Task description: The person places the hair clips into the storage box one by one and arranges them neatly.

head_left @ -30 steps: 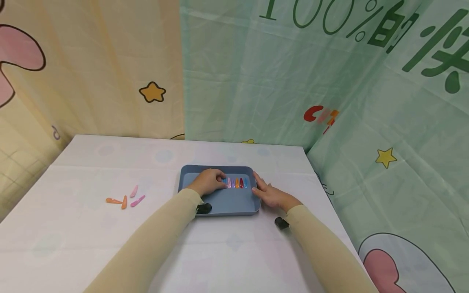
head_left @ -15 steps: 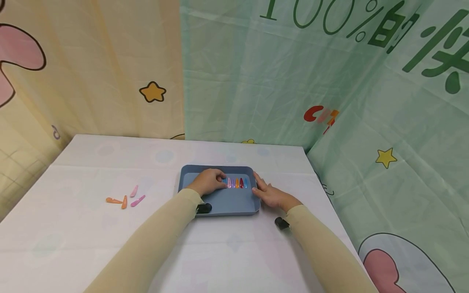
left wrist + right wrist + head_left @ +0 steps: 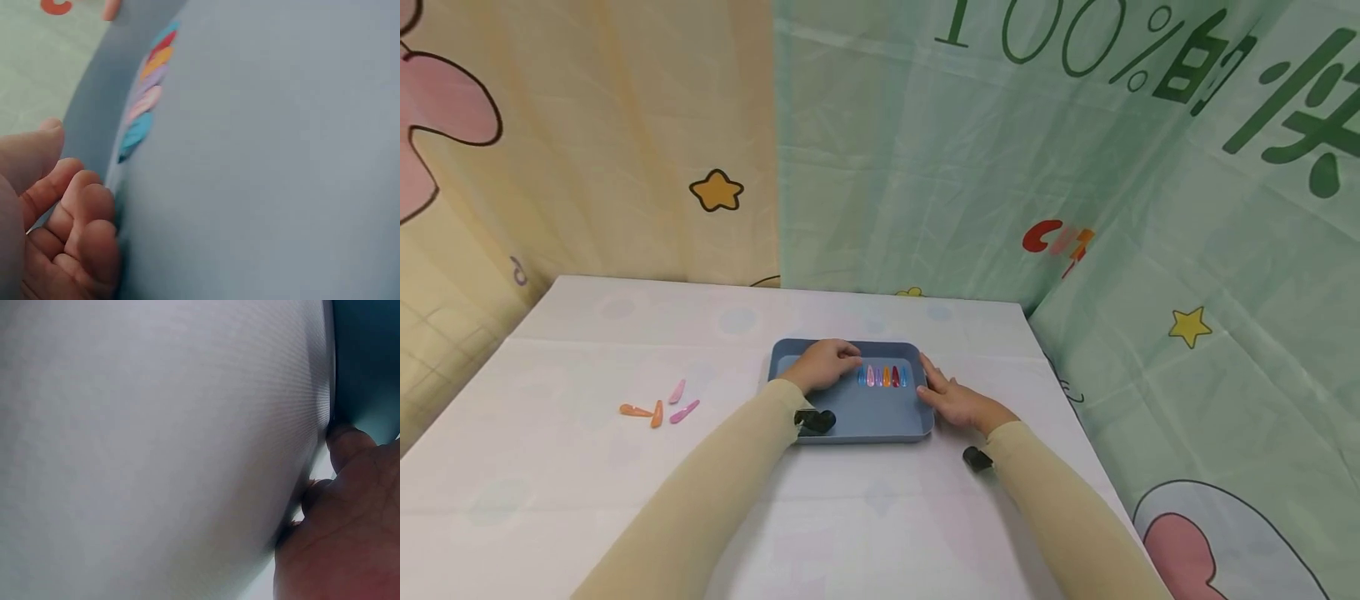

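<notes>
A blue-grey tray (image 3: 880, 421) lies on the table with a row of several snap hair clips standing side by side near its far edge. At the row's left end is a blue hair clip (image 3: 861, 377); beyond it come a pink clip (image 3: 147, 100), purple, orange, red and another blue one. My left hand (image 3: 826, 364) hovers over the tray's left part, just left of the row, its fingers loosely bent with nothing between them in the left wrist view. Along the tray's right rim my right hand (image 3: 958, 401) rests with extended fingers touching the side.
Left of the tray, on the white-covered table (image 3: 880, 517), lie loose hair clips: an orange one (image 3: 636, 411), another orange clip (image 3: 657, 414), a pink clip (image 3: 677, 391) and a magenta clip (image 3: 685, 412). Printed curtains (image 3: 895, 167) rise behind the table and along its right.
My left hand has let go of the blue hair clip at the row's left end and drawn slightly up and left. My right hand stays at the tray's rim.
</notes>
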### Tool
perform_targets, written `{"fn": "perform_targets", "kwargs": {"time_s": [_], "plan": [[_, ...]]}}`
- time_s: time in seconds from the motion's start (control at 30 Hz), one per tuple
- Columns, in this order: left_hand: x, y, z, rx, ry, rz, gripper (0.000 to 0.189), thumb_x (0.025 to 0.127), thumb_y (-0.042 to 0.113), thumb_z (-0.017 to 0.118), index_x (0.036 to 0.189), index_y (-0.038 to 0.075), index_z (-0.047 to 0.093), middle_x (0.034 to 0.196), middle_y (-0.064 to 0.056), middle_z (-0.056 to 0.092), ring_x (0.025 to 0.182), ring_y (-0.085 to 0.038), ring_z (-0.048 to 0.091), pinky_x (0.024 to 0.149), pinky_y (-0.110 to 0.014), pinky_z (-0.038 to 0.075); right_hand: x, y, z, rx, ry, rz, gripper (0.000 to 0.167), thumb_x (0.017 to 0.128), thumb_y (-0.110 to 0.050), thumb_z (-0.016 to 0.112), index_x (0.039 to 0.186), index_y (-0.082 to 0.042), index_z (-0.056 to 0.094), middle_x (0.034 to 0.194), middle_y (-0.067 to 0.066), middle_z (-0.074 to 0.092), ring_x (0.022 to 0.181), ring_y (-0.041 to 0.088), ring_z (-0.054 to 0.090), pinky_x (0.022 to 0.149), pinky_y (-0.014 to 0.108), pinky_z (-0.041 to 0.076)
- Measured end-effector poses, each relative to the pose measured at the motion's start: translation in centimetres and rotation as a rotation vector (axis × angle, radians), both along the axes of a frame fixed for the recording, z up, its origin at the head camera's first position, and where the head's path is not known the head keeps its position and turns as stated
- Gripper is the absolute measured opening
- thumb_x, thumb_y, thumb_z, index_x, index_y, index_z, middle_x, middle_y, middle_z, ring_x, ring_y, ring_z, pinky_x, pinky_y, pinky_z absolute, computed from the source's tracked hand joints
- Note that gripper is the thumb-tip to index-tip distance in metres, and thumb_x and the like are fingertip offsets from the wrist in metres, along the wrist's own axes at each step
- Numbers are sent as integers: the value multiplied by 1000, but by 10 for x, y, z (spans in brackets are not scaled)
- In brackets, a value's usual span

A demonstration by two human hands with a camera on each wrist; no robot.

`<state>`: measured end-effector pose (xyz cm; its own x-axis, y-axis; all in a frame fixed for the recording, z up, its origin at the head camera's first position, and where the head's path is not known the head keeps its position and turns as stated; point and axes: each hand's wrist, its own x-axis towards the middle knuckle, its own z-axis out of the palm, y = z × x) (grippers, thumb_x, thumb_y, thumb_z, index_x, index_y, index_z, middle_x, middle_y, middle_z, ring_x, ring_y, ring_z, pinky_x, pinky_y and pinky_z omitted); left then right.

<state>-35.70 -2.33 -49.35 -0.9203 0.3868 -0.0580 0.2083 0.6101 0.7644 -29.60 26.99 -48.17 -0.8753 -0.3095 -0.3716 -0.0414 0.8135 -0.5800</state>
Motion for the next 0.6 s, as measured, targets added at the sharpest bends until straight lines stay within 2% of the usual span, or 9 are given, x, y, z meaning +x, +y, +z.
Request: {"fn": "perform_targets", "kwargs": {"time_s": [0.1, 0.2, 0.37, 0.5, 0.6], "plan": [[0, -4, 9, 14, -18, -17, 39, 106, 36, 62, 135, 11, 70, 117, -6, 74, 95, -18, 65, 89, -38, 54, 0, 0, 0, 6, -7, -9, 74, 112, -53, 35, 168, -37, -11, 178, 6, -3, 159, 52, -10, 127, 68, -2], [1, -7, 22, 25, -22, -52, 41, 106, 37, 62, 138, 11, 68, 117, -5, 74, 96, -18, 66, 88, -37, 54, 0, 2, -1, 11, -15, -17, 75, 112, -54, 36, 168, -39, -11, 178, 5, -3, 159, 53, -11, 126, 69, -2], [4, -17, 51, 8, 31, -113, 42, 107, 36, 62, 141, 11, 67, 121, -6, 73, 108, -22, 69, 97, -43, 54, 0, 3, 0, 9, -17, -19, 76, 111, -54, 37, 168, -38, -11, 178, 5, -3, 159, 53, -11, 126, 70, -3], [10, -38, 70, -30, 82, -110, 41, 107, 35, 62, 141, 12, 66, 130, -9, 71, 123, -28, 65, 107, -49, 50, -1, 3, 0, 7, -20, -12, 76, 112, -54, 36, 168, -38, -12, 178, 5, -4, 159, 53, -11, 126, 69, -3], [15, -60, 78, -58, 88, -92, 42, 107, 34, 61, 143, 13, 64, 137, -10, 68, 131, -32, 62, 110, -52, 49, -1, 2, 0, 2, -26, -14, 75, 112, -55, 36, 168, -39, -12, 178, 4, -4, 159, 53, -11, 126, 69, -3]]}}
